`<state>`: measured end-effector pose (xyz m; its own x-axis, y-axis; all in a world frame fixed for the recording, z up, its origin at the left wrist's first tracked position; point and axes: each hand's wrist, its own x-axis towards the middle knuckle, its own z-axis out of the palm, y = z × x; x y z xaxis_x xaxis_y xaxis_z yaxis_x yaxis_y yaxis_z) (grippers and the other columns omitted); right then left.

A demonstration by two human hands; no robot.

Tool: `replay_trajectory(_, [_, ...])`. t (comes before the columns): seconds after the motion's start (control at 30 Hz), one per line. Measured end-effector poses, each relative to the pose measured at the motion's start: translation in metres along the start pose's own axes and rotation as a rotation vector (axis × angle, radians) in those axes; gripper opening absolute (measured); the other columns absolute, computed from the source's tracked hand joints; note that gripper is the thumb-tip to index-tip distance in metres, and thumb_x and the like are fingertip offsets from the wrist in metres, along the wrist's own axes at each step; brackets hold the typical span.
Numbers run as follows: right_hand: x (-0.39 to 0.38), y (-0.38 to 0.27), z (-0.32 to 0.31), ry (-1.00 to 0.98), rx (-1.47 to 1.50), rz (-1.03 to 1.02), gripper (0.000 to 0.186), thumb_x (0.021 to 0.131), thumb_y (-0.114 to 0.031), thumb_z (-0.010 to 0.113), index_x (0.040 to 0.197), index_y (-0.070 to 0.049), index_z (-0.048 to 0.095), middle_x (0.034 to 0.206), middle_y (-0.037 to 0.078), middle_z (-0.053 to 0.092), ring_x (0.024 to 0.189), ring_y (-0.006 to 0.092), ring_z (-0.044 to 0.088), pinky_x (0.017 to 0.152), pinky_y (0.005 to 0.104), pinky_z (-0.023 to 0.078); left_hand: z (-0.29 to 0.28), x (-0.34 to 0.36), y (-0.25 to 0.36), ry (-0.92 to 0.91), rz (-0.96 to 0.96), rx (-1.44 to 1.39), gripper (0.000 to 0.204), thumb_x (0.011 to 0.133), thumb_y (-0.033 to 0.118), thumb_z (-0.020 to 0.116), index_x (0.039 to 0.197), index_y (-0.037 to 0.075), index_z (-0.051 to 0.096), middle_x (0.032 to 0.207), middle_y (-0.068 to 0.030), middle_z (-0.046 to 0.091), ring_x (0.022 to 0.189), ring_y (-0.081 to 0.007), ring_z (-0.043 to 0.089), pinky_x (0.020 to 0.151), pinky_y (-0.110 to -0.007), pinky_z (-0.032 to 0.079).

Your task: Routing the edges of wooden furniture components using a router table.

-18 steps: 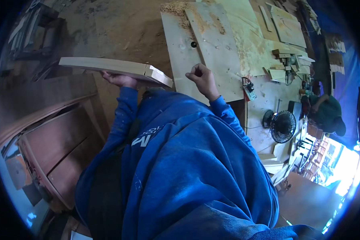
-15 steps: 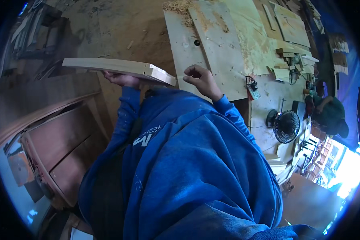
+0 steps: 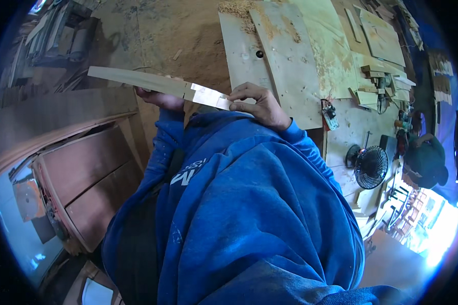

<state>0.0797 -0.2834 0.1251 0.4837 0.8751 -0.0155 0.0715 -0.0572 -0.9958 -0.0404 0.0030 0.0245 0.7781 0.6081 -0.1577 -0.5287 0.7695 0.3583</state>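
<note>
A long, slightly curved wooden piece [image 3: 137, 79] with a stepped cut at its right end lies across in front of my body. My left hand [image 3: 163, 99] grips it from underneath near the middle, its fingers partly hidden by the wood. At the stepped end, my right hand [image 3: 259, 104] has its thumb and fingers closed on the pale tip. The wood's far left end sticks out past my left hand, tilted slightly upward.
Ahead is a pale workbench top [image 3: 290, 61] with wood shavings. To the right are a black fan [image 3: 371, 166], a power tool [image 3: 330, 116] and a person in dark clothes [image 3: 425, 157]. Brown panels [image 3: 91, 178] stand at my left; stacked timber [image 3: 61, 40] lies far left.
My right hand has come onto the stepped end of the wooden piece, where it was apart before. The piece has rolled, showing more of its upper face and the cut.
</note>
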Motion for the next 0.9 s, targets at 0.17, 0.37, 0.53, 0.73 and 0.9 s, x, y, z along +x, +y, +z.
replay_trajectory(0.17, [-0.001, 0.031, -0.002, 0.015, 0.249, 0.126, 0.018, 0.095, -0.014, 0.076, 0.105, 0.0, 0.075, 0.101, 0.009, 0.073, 0.096, 0.0162, 0.067, 0.088, 0.0311, 0.054, 0.014, 0.022, -0.019, 0.391, 0.453, 0.366, 0.067, 0.094, 0.067, 0.055, 0.129, 0.01, 0.062, 0.127, -0.0119, 0.065, 0.113, -0.0286, 0.062, 0.099, -0.048, 0.05])
replay_trajectory(0.37, [-0.006, 0.078, -0.009, 0.202, 0.295, 0.305, 0.017, 0.1, -0.016, 0.068, 0.101, 0.0, 0.07, 0.094, 0.009, 0.07, 0.089, 0.0163, 0.066, 0.083, 0.0311, 0.054, 0.03, 0.015, -0.051, 0.13, 0.105, 0.676, 0.06, 0.1, 0.045, 0.068, 0.144, 0.008, 0.052, 0.141, -0.0079, 0.057, 0.13, -0.0258, 0.053, 0.109, -0.046, 0.044])
replay_trajectory(0.53, [-0.014, 0.079, 0.001, 0.784, -0.558, 0.176, 0.022, 0.094, -0.015, 0.064, 0.112, -0.003, 0.063, 0.116, 0.02, 0.062, 0.111, 0.0386, 0.06, 0.093, 0.0459, 0.052, 0.036, 0.049, -0.114, 0.449, 0.0, 0.944, 0.074, 0.082, 0.032, 0.091, 0.133, -0.01, 0.057, 0.132, -0.013, 0.064, 0.115, -0.0235, 0.061, 0.099, -0.041, 0.052])
replay_trajectory(0.73, [0.038, 0.138, 0.016, 0.485, -0.769, -0.132, 0.041, 0.091, -0.019, 0.067, 0.128, -0.003, 0.059, 0.142, 0.022, 0.054, 0.132, 0.0405, 0.053, 0.111, 0.0475, 0.044, -0.044, 0.099, -0.164, 0.368, -0.331, 0.767, 0.073, 0.085, 0.043, 0.086, 0.128, -0.011, 0.061, 0.127, -0.0158, 0.067, 0.105, -0.025, 0.066, 0.092, -0.043, 0.057])
replay_trajectory(0.9, [0.047, 0.209, 0.023, 0.58, -1.109, -0.053, 0.063, 0.092, -0.029, 0.057, 0.142, 0.01, 0.049, 0.156, 0.029, 0.043, 0.147, 0.0422, 0.041, 0.123, 0.0496, 0.031, -0.052, 0.108, -0.205, 0.658, -0.322, 1.001, 0.074, 0.09, 0.048, 0.08, 0.129, -0.011, 0.06, 0.122, -0.0162, 0.069, 0.097, -0.0276, 0.069, 0.085, -0.043, 0.06])
